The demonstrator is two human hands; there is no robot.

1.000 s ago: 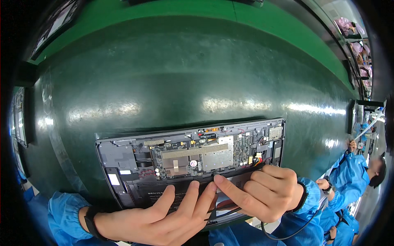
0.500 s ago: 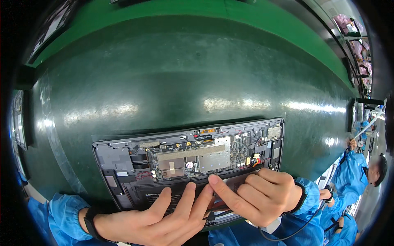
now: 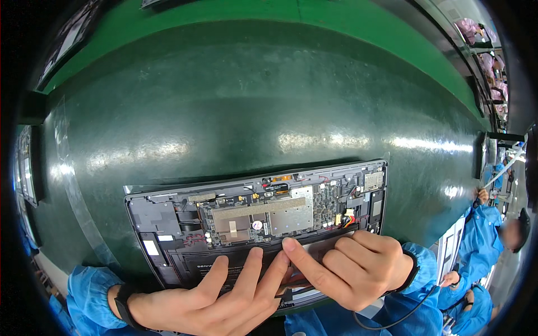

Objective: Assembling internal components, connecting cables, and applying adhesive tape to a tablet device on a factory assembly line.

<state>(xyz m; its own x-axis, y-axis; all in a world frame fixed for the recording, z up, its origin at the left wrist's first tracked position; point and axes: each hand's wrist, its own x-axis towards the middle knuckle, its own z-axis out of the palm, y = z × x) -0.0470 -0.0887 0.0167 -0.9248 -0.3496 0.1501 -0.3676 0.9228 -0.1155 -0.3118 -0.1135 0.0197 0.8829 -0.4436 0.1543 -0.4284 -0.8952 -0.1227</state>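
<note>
An opened tablet-like device [image 3: 168,210] lies near me at a slight tilt, its inside facing up. A circuit board with a silver metal shield [image 3: 291,215] runs along its middle, and a black battery [image 3: 196,267] fills the nearer part. My left hand [image 3: 224,297] rests over the battery with its fingers spread, tips touching its upper part. My right hand [image 3: 358,269] reaches in from the right, index finger stretched to the battery's upper edge beside the left index fingertip. Its other fingers are curled, and its thumb and anything under them are hidden.
The device lies on a green mat [image 3: 235,112]. Clear tape [image 3: 78,196] runs down the mat's left side. A thin dark cord [image 3: 392,325] hangs below my right wrist. Framed panels stand at the left edge. At the right, people in blue [image 3: 476,241] work nearby.
Both hands keep nearly the same pose, with the fingertips shifted very slightly left. The device has moved a touch left. A co-worker's hand at the right has shifted.
</note>
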